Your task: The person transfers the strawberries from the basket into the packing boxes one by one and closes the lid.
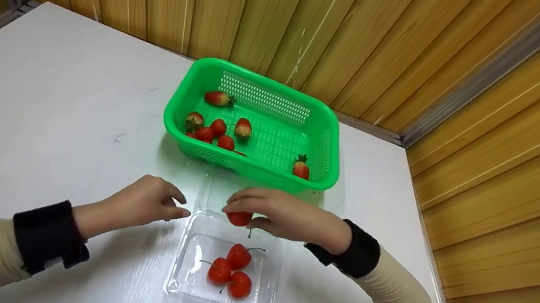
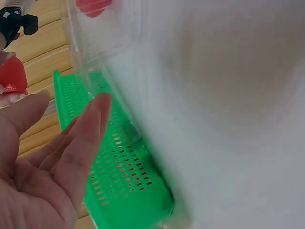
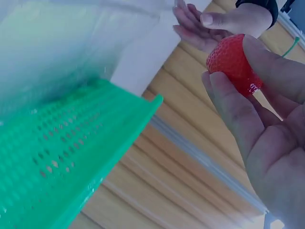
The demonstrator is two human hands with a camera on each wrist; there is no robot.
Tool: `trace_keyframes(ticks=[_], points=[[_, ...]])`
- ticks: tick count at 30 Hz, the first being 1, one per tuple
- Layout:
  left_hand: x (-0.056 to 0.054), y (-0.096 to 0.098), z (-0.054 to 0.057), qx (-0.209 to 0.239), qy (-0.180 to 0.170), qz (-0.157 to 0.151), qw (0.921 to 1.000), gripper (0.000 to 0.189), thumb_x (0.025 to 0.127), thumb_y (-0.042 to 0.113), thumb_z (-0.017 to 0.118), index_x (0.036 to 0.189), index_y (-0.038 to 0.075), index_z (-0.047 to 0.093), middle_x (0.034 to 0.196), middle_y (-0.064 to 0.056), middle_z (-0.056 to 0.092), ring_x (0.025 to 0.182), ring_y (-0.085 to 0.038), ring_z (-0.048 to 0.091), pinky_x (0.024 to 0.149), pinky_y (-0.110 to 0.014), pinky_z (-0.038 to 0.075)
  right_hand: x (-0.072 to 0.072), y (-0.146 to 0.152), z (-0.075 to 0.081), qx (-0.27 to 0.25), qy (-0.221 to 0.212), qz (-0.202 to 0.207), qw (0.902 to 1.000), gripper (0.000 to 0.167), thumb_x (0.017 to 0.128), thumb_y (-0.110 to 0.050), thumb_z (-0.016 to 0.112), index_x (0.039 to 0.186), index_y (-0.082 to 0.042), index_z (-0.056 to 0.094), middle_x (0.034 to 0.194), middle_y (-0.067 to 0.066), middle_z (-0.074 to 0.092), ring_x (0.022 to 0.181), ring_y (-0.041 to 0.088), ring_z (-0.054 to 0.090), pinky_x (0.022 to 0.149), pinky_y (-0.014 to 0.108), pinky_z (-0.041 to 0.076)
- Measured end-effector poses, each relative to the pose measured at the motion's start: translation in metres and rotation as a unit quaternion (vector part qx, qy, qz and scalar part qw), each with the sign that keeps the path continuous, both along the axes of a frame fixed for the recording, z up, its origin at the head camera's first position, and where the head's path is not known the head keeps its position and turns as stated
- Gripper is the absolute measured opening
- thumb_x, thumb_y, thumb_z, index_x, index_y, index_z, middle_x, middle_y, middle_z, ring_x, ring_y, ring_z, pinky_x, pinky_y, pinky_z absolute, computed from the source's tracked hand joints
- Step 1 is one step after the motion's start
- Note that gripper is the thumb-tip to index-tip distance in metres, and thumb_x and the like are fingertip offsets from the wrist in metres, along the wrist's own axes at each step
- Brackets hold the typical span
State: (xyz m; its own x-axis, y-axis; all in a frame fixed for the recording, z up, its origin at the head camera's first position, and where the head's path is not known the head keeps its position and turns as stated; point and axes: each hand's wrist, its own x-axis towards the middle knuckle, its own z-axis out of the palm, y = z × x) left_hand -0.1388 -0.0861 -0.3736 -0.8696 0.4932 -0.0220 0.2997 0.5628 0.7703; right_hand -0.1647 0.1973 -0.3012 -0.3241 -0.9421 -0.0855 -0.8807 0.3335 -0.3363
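My right hand (image 1: 275, 214) holds a red cherry (image 3: 233, 62) between thumb and fingers, over the far end of a clear plastic box (image 1: 259, 302). The cherry's green stem hangs down in the head view, and its skin looks dimpled in the right wrist view. In the box lie three more cherries (image 1: 239, 257) with thin stems, grouped together. My left hand (image 1: 142, 203) is beside the box's far left corner, its fingers loosely bent and nothing in them. From the left wrist view, the left hand (image 2: 57, 157) overlaps the green basket (image 2: 143, 191).
Beyond the hands stands a green basket (image 1: 322, 185) holding several cherries (image 1: 219, 127) and strawberries (image 1: 301, 167). The clear lid (image 1: 214, 188) extends from the box toward the basket. Wood-patterned walls (image 1: 285, 24) border the white table (image 1: 76, 97) at the back and right.
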Motion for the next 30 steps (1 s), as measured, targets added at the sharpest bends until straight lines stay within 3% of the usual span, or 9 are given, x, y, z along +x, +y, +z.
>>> trace_keyframes(ticks=[8,17,24,30], points=[[0.000,0.000,-0.013,0.014,-0.045,-0.006,0.9989,0.026,0.091,0.021,0.077,0.098,-0.003,0.078,0.076,-0.013,0.077,0.062,-0.018,0.072,0.059,-0.024,0.053,0.016,-0.017,-0.026,0.056,-0.001,0.026,0.9981,0.037,0.098,-0.004,0.067,0.134,-0.007,0.065,0.134,0.008,0.066,0.128,0.019,0.062,0.110,0.023,0.051],[0.004,0.005,-0.019,0.034,-0.105,-0.007,0.9938,0.025,0.091,0.018,0.076,0.100,-0.006,0.077,0.076,-0.015,0.077,0.061,-0.017,0.072,0.060,-0.024,0.058,0.017,-0.029,-0.053,0.092,-0.004,0.041,0.9949,0.035,0.100,-0.005,0.062,0.135,-0.010,0.064,0.133,0.005,0.067,0.126,0.016,0.062,0.110,0.019,0.049],[0.005,0.008,-0.020,0.061,-0.139,0.005,0.9884,0.022,0.088,0.013,0.078,0.099,-0.006,0.077,0.079,-0.016,0.078,0.062,-0.010,0.071,0.061,-0.022,0.057,0.017,-0.034,-0.067,0.118,0.060,0.062,0.9893,0.037,0.098,-0.006,0.067,0.134,-0.012,0.066,0.131,0.004,0.069,0.125,0.015,0.064,0.109,0.018,0.050],[0.005,0.010,-0.022,0.096,-0.197,0.035,0.9750,0.027,0.087,0.008,0.077,0.106,-0.011,0.074,0.080,-0.011,0.077,0.062,-0.007,0.069,0.063,-0.025,0.062,0.021,-0.037,-0.073,0.150,0.110,0.059,0.9808,0.034,0.101,-0.010,0.064,0.134,-0.017,0.067,0.129,-0.001,0.070,0.123,0.011,0.065,0.105,0.017,0.052]])
